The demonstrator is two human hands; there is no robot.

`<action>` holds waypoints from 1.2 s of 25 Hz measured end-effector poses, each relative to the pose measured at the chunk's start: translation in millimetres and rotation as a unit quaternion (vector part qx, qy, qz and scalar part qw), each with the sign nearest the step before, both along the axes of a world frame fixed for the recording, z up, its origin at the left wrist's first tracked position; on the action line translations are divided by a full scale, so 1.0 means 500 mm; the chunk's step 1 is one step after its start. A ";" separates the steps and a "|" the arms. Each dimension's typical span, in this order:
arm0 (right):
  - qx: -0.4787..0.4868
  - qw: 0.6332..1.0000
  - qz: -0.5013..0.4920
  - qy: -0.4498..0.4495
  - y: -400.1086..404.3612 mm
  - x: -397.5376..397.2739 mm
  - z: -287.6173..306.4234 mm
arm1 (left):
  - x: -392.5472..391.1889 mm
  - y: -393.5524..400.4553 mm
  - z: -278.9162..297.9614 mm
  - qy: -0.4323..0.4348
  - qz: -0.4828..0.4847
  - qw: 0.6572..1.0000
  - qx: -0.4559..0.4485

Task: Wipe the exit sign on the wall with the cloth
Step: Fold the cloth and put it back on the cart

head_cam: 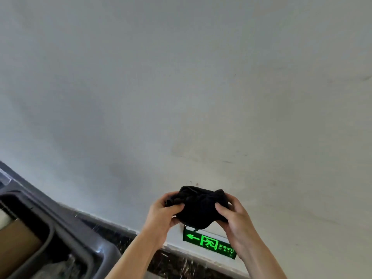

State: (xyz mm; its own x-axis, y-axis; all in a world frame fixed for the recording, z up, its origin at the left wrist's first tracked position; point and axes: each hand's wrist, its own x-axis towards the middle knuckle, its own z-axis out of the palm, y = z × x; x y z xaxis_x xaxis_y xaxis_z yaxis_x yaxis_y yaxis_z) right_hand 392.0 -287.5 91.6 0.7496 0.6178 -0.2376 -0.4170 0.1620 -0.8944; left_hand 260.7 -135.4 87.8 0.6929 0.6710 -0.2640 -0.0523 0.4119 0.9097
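Nearest the camera, two bare forearms rise from the bottom edge toward the lower middle of the frame. The left hand (161,213) and the right hand (233,216) both grip a bunched black cloth (199,206) between them. The left thumb lies across the cloth's left side with the fingers curled behind it; the right thumb presses the cloth's right side, and its fingers wrap round the far edge. The cloth is crumpled into a lump, with a loose fold hanging from its underside.

Just below the cloth in the frame, and farther off, the green lit exit sign (209,243) is fixed low on the wall (181,87). It shows an arrow, a running figure and the word EXIT. The cloth's hanging fold overlaps the sign's top edge in the picture; whether they touch cannot be told. The right wrist covers the sign's right end.

A dark marbled skirting strip (177,262) runs under the sign. At lower left stands a dark grey bin (66,228) holding brown cardboard (18,244).
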 end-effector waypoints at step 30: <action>-0.168 0.925 0.305 -0.152 0.658 -0.398 -0.179 | -0.489 0.300 -0.172 -0.030 0.503 0.804 -0.316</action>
State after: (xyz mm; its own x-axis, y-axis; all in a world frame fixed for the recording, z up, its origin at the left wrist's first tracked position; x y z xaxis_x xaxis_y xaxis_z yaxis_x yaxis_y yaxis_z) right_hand 193.2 41.8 1.9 0.3495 0.8773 -0.3289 -0.0603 -0.3293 -0.9423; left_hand 16.3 14.9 1.8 -0.0912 0.6447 -0.7589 -0.6846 0.5129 0.5180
